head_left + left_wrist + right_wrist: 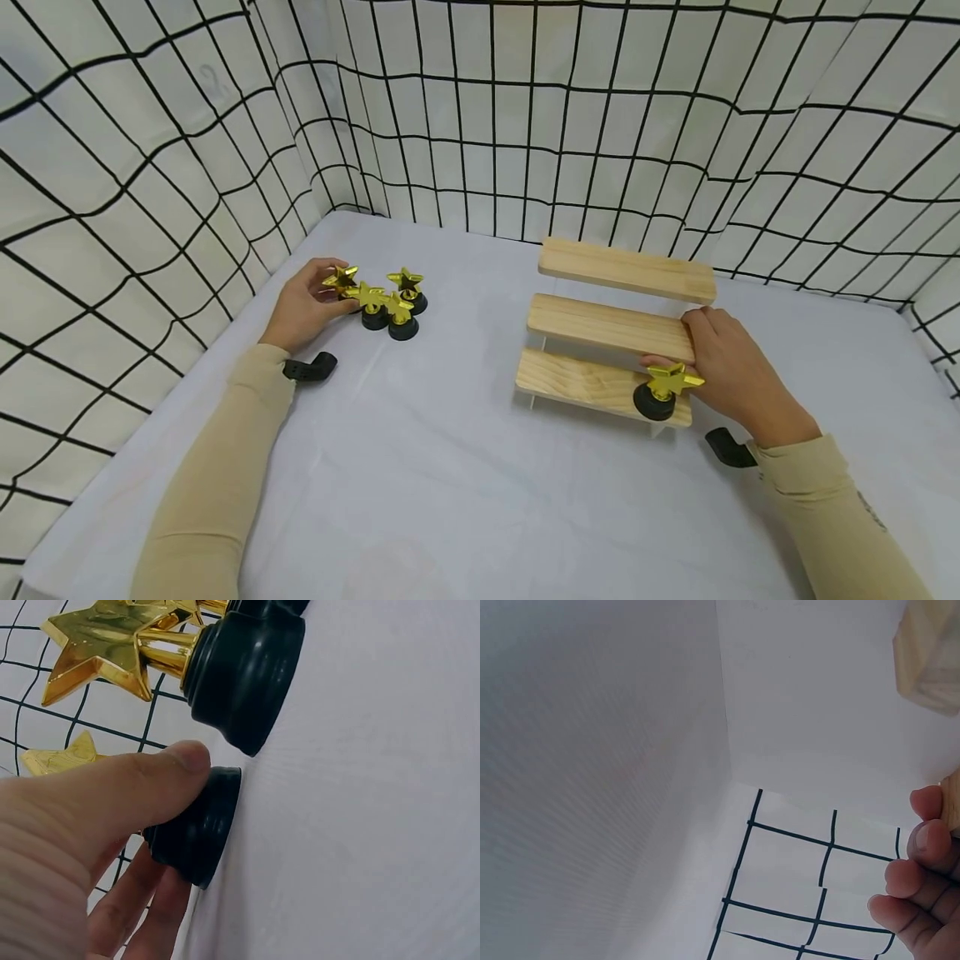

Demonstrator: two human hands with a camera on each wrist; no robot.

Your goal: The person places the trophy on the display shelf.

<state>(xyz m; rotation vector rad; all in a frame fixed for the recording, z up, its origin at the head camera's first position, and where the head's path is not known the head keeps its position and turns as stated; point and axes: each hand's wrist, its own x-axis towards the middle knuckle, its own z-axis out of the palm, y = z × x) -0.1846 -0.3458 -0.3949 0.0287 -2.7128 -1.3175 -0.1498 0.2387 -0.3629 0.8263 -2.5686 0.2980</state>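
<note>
My left hand [318,296] grips a gold star trophy [341,279] at the back left of the white table. In the left wrist view its thumb [120,795] and fingers pinch the trophy's black base [199,829]. Three more star trophies [393,304] stand right beside it, one close up [240,675]. A three-step wooden stand [607,325] sits to the right. Another star trophy [663,387] stands on the lowest step. My right hand [693,346] lies over the right end of the middle step, thumb touching that star; its fingers [919,877] hold nothing.
White walls with a black grid [150,167] close in the table [450,467] at the left, back and right. Black wrist mounts [311,367] sit at both sleeves. A wooden corner [930,660] shows in the right wrist view.
</note>
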